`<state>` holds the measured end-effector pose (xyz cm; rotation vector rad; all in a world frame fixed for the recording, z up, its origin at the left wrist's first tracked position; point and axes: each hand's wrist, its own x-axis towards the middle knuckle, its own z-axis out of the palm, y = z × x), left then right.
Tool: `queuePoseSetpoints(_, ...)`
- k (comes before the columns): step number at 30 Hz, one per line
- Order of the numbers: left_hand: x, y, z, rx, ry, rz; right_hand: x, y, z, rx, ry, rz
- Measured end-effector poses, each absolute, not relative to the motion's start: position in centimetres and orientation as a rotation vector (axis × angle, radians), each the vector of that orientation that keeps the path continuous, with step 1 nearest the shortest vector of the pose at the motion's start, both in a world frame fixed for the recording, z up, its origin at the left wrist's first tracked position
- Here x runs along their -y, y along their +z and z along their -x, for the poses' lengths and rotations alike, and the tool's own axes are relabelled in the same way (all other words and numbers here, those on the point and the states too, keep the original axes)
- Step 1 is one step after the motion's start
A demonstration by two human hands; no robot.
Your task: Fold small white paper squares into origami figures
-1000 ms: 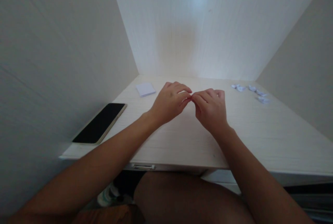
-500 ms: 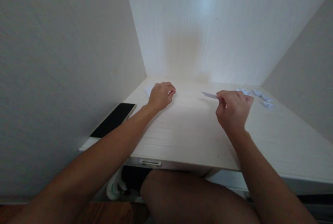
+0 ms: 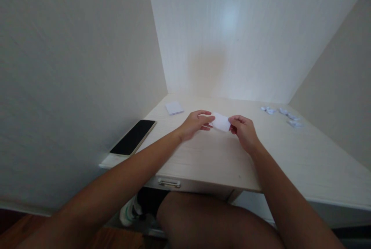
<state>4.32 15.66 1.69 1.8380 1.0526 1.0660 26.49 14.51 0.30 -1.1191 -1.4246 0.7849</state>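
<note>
A small white sheet of paper [image 3: 221, 122] is held between my two hands, a little above the desk. My left hand [image 3: 198, 122] pinches its left edge between thumb and fingers. At the right edge, the thumb and fingers of my right hand [image 3: 242, 129] are closed on the same sheet. Beyond my left hand, a stack of white square paper [image 3: 174, 108] lies flat on the desk. Several small folded white paper pieces [image 3: 290, 116] lie at the back right, past my right hand.
The white desk [image 3: 203, 164] has a drawer handle [image 3: 169, 183] on its front. A black-screened phone [image 3: 133, 137] lies along the left edge. Panels rise at the back, left and right. My leg [image 3: 214, 218] is under the desk's front edge.
My right hand has brought the sheet left and turned its face into view. My left hand has moved right and taken the sheet's other edge, uncovering the paper stack.
</note>
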Motion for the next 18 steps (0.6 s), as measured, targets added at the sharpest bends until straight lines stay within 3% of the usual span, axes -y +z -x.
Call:
queuePoseSetpoints(8,-12.5,1.8,-3.5,-1.235,0.953,-2.066,-13.8,-0.1,-26.0,1.753,0.804,1.187)
queuePoseSetpoints(18,-8.1,-0.1,-4.4,-1.109,0.376,-2.660,-13.2,0.0,-26.1,2.074,0.258,1.433)
